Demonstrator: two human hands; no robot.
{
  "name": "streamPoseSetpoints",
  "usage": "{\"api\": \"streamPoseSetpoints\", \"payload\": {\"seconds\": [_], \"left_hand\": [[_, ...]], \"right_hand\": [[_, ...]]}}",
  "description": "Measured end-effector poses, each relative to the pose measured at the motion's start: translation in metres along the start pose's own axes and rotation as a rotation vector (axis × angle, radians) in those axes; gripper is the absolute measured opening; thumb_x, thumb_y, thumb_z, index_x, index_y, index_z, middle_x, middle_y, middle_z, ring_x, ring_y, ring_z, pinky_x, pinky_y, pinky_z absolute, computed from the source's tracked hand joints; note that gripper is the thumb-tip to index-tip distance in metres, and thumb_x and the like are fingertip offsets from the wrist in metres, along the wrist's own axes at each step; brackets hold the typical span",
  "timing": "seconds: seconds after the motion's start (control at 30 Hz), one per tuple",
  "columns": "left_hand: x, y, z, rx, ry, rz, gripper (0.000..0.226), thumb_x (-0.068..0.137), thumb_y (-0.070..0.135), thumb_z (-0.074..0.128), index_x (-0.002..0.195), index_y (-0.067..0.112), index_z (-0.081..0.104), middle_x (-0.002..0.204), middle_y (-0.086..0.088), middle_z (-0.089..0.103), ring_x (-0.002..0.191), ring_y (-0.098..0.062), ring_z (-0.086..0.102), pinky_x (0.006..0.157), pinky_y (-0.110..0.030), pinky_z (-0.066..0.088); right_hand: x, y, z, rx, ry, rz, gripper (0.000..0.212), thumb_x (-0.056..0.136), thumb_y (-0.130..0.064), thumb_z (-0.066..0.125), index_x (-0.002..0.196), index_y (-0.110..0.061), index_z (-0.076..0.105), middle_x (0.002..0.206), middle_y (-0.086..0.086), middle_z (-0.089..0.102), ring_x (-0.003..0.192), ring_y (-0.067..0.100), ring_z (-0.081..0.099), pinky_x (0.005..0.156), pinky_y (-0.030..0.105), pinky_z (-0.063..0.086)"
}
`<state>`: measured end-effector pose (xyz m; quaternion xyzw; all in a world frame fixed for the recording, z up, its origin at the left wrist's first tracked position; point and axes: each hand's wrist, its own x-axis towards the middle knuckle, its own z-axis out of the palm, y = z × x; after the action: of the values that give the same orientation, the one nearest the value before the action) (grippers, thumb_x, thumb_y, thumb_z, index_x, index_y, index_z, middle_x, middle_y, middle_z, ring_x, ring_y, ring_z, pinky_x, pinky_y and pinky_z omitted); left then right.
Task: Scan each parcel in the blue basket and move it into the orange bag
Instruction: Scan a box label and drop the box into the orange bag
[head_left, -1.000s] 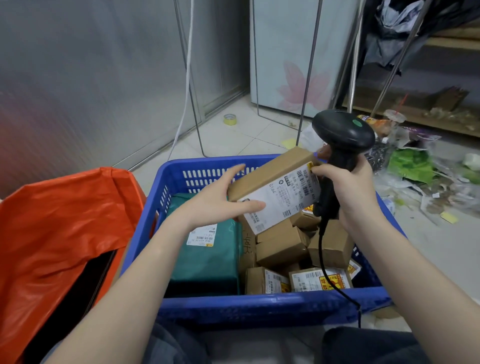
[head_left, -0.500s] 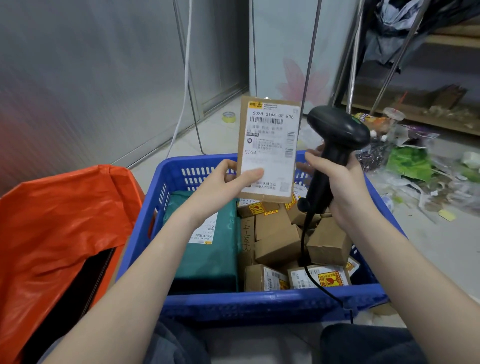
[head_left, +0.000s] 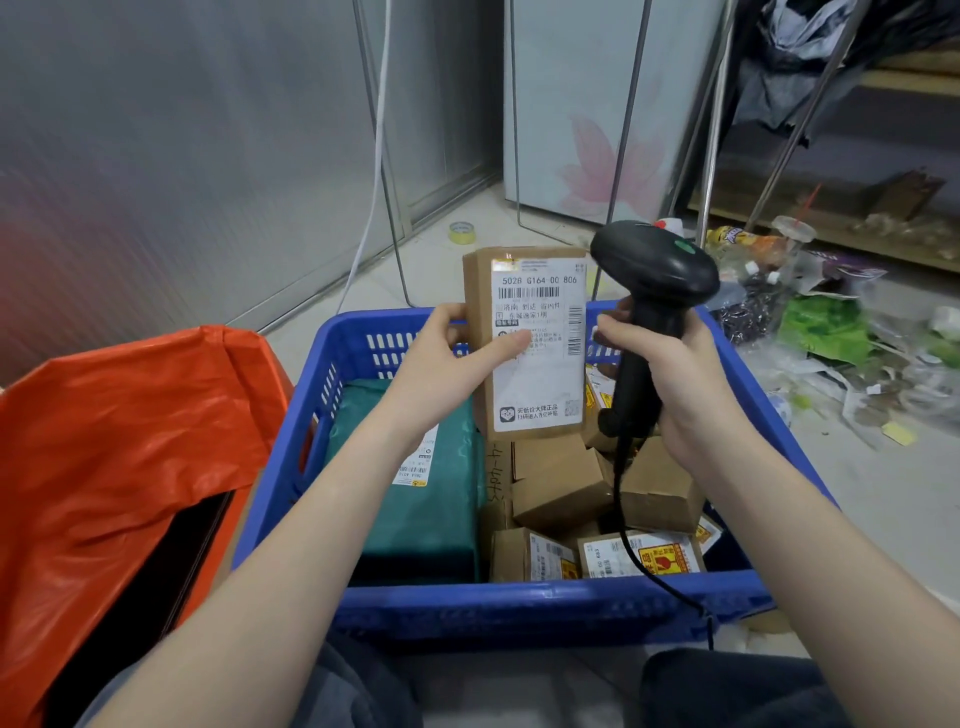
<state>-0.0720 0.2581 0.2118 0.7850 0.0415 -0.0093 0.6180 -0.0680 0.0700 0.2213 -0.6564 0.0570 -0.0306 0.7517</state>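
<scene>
Holding the box (head_left: 524, 343) upright in the left hand (head_left: 447, 369), right hand (head_left: 670, 384) gripping the scanner (head_left: 652, 280); I'd aim squarely at the barcode.

blue basket (head_left: 545, 603): 1 | orange bag (head_left: 119, 447): 1 | scanner (head_left: 652, 291): 1 | teal parcel (head_left: 421, 499): 1

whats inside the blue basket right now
The blue basket holds a green padded parcel on the left and several brown boxes on the right. Lower layers are covered, so I can't count them.
</scene>
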Motion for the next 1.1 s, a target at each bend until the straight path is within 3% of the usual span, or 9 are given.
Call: {"api": "streamPoseSetpoints", "payload": {"seconds": [0.13,0.3,0.43,0.6,0.8,1.1], "left_hand": [[0.001,-0.002,0.0,0.042,0.103,0.015,0.061,0.076,0.043,0.075,0.125,0.021,0.046,0.117,0.009,0.064,0.103,-0.009,0.065,0.088,-0.031,0.054],[0.005,-0.004,-0.002,0.042,0.169,0.031,0.061,0.076,0.046,0.075,0.123,0.024,0.044,0.119,0.006,0.061,0.106,-0.015,0.063,0.091,-0.041,0.054],[0.006,-0.004,-0.003,0.071,0.223,0.047,0.059,0.077,0.045,0.074,0.121,0.024,0.041,0.108,0.014,0.057,0.102,-0.009,0.061,0.088,-0.034,0.053],[0.006,-0.005,-0.003,0.131,0.243,0.071,0.057,0.08,0.044,0.071,0.121,0.024,0.037,0.094,0.025,0.049,0.084,0.005,0.055,0.067,-0.015,0.047],[0.008,-0.007,-0.003,0.148,0.264,0.074,0.062,0.081,0.043,0.071,0.128,0.021,0.036,0.106,0.013,0.05,0.085,0.001,0.055,0.065,-0.013,0.045],[0.01,-0.009,-0.001,0.154,0.298,0.08,0.064,0.082,0.041,0.071,0.13,0.019,0.034,0.111,0.011,0.047,0.094,-0.006,0.054,0.06,-0.011,0.042]], "right_hand": [[-0.002,-0.006,-0.006,0.047,-0.005,0.037,0.026,0.084,-0.023,0.069,0.105,-0.013,0.059,0.082,0.001,0.062,0.066,0.014,0.057,0.061,0.028,0.048],[-0.009,-0.008,-0.001,-0.132,-0.181,0.008,0.02,0.085,-0.024,0.067,0.091,-0.007,0.06,0.063,0.0,0.058,0.05,0.012,0.053,0.048,0.023,0.046],[-0.013,-0.004,0.005,-0.218,-0.219,0.008,0.021,0.085,-0.025,0.067,0.092,-0.006,0.061,0.068,0.006,0.059,0.05,0.012,0.053,0.047,0.022,0.046],[-0.014,-0.004,0.006,-0.225,-0.21,0.018,0.017,0.087,-0.023,0.065,0.095,-0.008,0.062,0.073,0.0,0.066,0.054,0.009,0.056,0.049,0.019,0.048],[-0.018,-0.008,0.007,-0.19,-0.241,0.052,0.008,0.088,-0.02,0.063,0.086,-0.013,0.061,0.067,0.0,0.064,0.052,0.011,0.055,0.049,0.021,0.048],[-0.021,-0.01,0.007,-0.153,-0.269,0.135,0.015,0.087,-0.024,0.063,0.078,-0.011,0.061,0.066,0.0,0.063,0.055,0.011,0.056,0.052,0.023,0.048]]}}
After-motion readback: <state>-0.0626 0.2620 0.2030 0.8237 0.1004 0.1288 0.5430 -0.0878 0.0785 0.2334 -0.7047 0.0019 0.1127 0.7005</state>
